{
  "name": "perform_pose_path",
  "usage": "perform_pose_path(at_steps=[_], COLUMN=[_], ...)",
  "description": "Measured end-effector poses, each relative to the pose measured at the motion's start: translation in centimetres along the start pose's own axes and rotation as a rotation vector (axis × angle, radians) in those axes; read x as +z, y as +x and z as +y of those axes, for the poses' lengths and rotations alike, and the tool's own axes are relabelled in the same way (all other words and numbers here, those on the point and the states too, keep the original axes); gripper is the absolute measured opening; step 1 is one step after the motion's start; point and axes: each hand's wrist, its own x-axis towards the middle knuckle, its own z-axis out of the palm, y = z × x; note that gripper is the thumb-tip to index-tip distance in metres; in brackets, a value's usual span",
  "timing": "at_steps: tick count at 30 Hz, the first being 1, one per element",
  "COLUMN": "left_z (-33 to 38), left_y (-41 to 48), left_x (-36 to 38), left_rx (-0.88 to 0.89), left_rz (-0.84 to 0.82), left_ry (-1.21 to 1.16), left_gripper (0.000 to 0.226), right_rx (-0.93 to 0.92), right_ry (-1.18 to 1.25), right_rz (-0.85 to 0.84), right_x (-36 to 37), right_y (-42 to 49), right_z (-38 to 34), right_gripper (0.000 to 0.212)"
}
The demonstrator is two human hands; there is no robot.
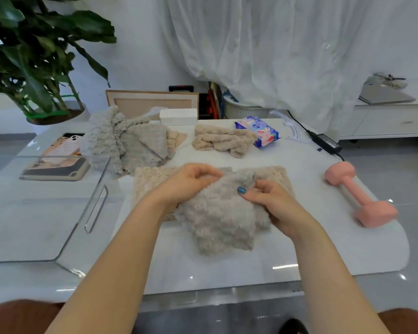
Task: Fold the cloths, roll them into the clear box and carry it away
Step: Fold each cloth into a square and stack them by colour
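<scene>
We've got the grey cloth [217, 222] bunched mid-table [323, 237], lying over a flat beige cloth [150, 179]. Our left hand [191, 182] pinches its far edge, and our right hand [270, 203] pinches the fabric just beside it. It looks fluffy, limp and light, so it should sag wherever we let go. Corners look like the best hold. The clear box [46, 208] waits to the left.

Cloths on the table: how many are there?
5. A grey cloth held by the left hand and right hand; a beige cloth flat beneath it; a grey heap far left; a beige corner peeking from it; a beige bundle beside the wipes pack. The heap may hide more.
</scene>
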Motion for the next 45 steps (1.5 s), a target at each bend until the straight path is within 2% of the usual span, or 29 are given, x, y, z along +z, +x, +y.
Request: perform_pose_path(at_steps=[1,3,6,8,11,13,14,16,18,20,22,24,25,26,27,29,31,33,35,38,40,42,45], left_z=[-0.6,-2.3,-5.1,-7.0,-8.4,-8.8,-9.1,-10.2,-11.4,-12.4,-12.4,-11.4,-10.8,-10.1,-9.7,-9.4,-9.7,-9.7,-10.7,-12.0,-12.5,-12.9,-13.5], left_y=[-0.1,0.1,0.6,0.7,-0.5,-2.2,-3.1,-4.3,-4.9,-4.8,-4.8,-4.7,-4.7,-4.6,-4.5,-4.1,-3.9,-4.4,-4.8,-5.7,-6.2,-6.4,-6.4], left_x=[0.4,1.6,4.2,5.9,7.4,7.8,7.8,7.3,7.0,7.1,7.3,7.1,7.0,6.8,6.2,4.9,3.8,3.5,3.8,4.6,4.6,4.3,4.3], left_rx=[-0.058,-0.096,-0.084,-0.011,0.203,0.245,0.188,-0.042,-0.170,-0.092,0.005,0.008,-0.021,-0.071,-0.140,-0.296,-0.359,-0.275,-0.113,0.066,0.060,0.017,0.011], left_rz=[-0.120,-0.315,-0.418,-0.312,0.049,0.269,0.314,0.231,0.101,0.104,0.162,0.134,0.065,0.005,-0.018,0.006,0.102,0.263,0.392,0.324,0.218,0.149,0.162], left_ry=[0.084,0.229,0.363,0.462,0.640,0.628,0.617,0.628,0.672,0.675,0.582,0.283,0.095,-0.031,-0.064,0.057,0.381,0.742,0.930,0.934,0.870,0.864,0.877], left_gripper=[0.017,0.013,0.017,0.023,0.024,0.035,0.047,0.072,0.079,0.068,0.058,0.046,0.039,0.038,0.049,0.077,0.074,0.056,0.051,0.047,0.053,0.063,0.056], right_rx=[0.094,0.277,0.442,0.504,0.477,0.379,0.327,0.268,0.279,0.332,0.407,0.478,0.497,0.493,0.462,0.364,0.359,0.467,0.540,0.391,0.211,0.097,0.012], right_ry=[-0.100,-0.229,-0.245,-0.334,-0.455,-0.362,-0.281,-0.113,-0.008,-0.045,-0.173,-0.286,-0.334,-0.373,-0.408,-0.473,-0.529,-0.601,-0.719,-0.829,-0.772,-0.823,-0.984], right_rz=[-0.014,-0.009,-0.001,0.059,0.296,0.472,0.538,0.618,0.642,0.641,0.609,0.541,0.520,0.524,0.556,0.648,0.634,0.518,0.460,0.548,0.565,0.470,0.250], right_x=[-0.6,-1.7,-2.6,-3.3,-4.7,-5.7,-6.1,-6.4,-6.3,-6.1,-6.1,-6.4,-6.6,-6.8,-7.1,-7.4,-7.6,-7.4,-7.1,-6.4,-6.0,-5.5,-4.2], right_y=[-1.0,-2.9,-5.4,-5.9,-5.6,-5.1,-4.9,-4.6,-4.3,-4.2,-4.3,-4.8,-5.0,-5.2,-5.3,-5.5,-5.4,-5.2,-4.9,-4.6,-4.3,-4.0,-3.7], right_z=[0.7,1.9,3.5,4.5,6.5,7.7,8.1,8.7,9.2,9.6,9.9,10.0,10.0,9.9,9.9,9.7,9.7,9.8,10.1,10.2,9.9,9.6,9.5], right_gripper=[0.037,0.028,0.017,0.011,0.007,0.008,0.011,0.011,0.011,0.010,0.012,0.009,0.007,0.006,0.006,0.008,0.009,0.010,0.012,0.012,0.012,0.022,0.045])
